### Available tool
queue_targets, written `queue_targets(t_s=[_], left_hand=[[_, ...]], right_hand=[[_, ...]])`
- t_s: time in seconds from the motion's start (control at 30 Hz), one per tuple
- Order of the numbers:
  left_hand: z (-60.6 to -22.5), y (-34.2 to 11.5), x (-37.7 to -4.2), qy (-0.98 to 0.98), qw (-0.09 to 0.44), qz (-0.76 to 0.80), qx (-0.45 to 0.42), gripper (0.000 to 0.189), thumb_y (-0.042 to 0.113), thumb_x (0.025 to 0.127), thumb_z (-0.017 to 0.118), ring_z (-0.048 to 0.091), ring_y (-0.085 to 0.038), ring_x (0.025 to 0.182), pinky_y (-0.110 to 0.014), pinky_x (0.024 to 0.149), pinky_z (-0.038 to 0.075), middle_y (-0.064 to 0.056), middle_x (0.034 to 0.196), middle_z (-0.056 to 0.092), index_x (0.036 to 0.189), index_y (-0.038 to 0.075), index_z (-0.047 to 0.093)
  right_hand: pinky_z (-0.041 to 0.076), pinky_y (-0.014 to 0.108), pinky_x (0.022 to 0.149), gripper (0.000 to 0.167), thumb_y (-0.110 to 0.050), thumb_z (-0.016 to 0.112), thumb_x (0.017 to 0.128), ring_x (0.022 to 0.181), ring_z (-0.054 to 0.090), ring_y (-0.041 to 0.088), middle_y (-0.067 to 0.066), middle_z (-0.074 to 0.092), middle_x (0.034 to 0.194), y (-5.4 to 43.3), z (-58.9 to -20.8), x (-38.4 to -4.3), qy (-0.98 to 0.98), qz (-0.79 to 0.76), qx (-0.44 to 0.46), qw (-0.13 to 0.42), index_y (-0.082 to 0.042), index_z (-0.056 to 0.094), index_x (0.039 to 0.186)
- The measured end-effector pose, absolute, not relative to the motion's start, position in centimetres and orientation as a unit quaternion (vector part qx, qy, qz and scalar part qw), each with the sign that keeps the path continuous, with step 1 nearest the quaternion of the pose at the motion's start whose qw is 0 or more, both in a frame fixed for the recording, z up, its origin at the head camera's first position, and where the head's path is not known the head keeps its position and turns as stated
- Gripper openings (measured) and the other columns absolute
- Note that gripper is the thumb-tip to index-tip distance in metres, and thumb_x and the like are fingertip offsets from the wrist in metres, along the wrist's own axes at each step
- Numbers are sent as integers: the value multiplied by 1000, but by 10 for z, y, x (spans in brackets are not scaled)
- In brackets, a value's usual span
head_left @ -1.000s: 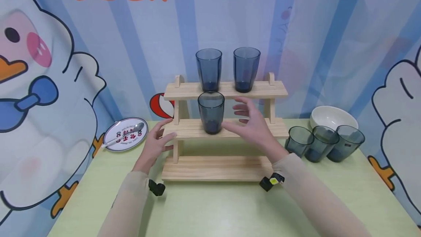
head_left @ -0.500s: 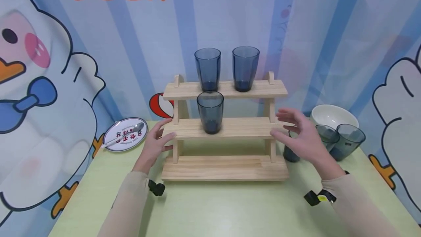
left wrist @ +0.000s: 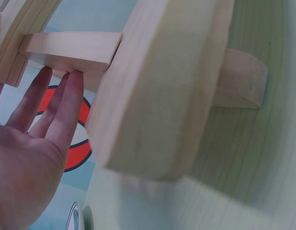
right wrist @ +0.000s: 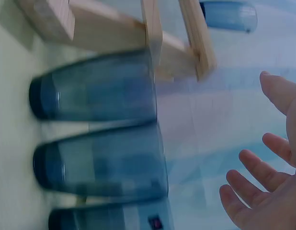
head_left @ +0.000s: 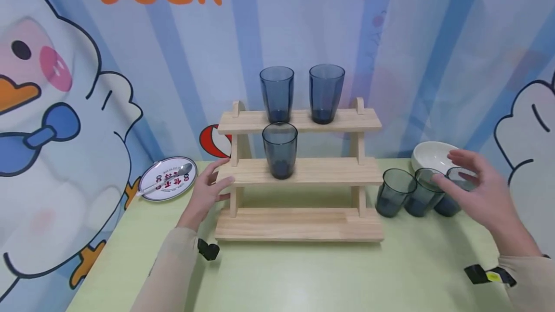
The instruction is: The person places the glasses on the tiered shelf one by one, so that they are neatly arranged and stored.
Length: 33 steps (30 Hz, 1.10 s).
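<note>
Your right hand is spread, thumb and fingers apart and holding nothing, over the right-hand glass of three on the table. The fingers hide part of this glass in the head view, so you cannot tell there whether they touch it; in the right wrist view they stand apart from the glasses. Just left of it stand the middle glass and the left-hand glass, all three upright in a close row. Each is clear smoky blue, darker toward the base, and you can see straight through the walls. A small dark label shows on one glass's side.

Your left hand is at the left end of the wooden rack, thumb apart from the other fingers, which are fairly straight; the left wrist view shows fingertips against a post.

The rack bears three more upright glasses of the same kind: two side by side on the top shelf and one left of centre on the middle shelf.

Behind the table row sits a white bowl, partly hidden by glasses and hand; what you see of its inside is plain white. Well left, beyond your left hand, a patterned plate holds a spoon lying slantwise across it.
</note>
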<state>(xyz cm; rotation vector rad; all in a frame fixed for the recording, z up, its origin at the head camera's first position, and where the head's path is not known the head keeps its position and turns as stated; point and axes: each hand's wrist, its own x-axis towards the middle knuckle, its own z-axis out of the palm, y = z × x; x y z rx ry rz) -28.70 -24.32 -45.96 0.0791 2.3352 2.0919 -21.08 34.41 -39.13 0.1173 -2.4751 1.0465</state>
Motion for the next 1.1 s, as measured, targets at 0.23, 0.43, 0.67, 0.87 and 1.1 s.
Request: queue_targets(t_s=[0.23,0.43,0.67,0.87,1.1], left_hand=[[-460,-241,-286,746,4,665,25,62,23,101,73,56,-39,132,-58,95,59,-17,152,51,158,29,47],[-460,-241,-287,747,8,664,25,62,23,101,73,56,-40,132,-57,95,59,-17,152,52,157,30,48],[-460,-243,-289,742,5,669,24,62,24,100,74,56,-39,131,-56,93,60,-18,151,51,157,31,49],[-461,-242,-289,739,7,673,25,62,24,100,75,57,-39,130,-56,92,61,-17,150,52,156,31,50],[-461,-243,-288,744,5,667,24,63,25,100,74,56,-39,131,-57,93,60,-18,152,52,158,30,48]], right_hand=[[26,73,118,76,-28,67,104,148,28,58,34,31,163,392,-406,-216,-910,347,-42,223,3,28,162],[22,79,115,84,-27,65,105,148,19,64,39,17,165,419,-428,-220,-920,339,-52,189,8,16,163],[23,83,110,93,-32,65,105,146,17,68,41,9,166,432,-450,-226,-908,390,-49,148,1,4,167],[25,81,109,98,-39,65,104,145,19,68,42,12,165,438,-459,-231,-903,411,-66,107,0,2,167],[45,53,113,96,-41,68,103,142,30,64,41,24,163,443,-467,-235,-904,417,-57,77,-5,9,169]])
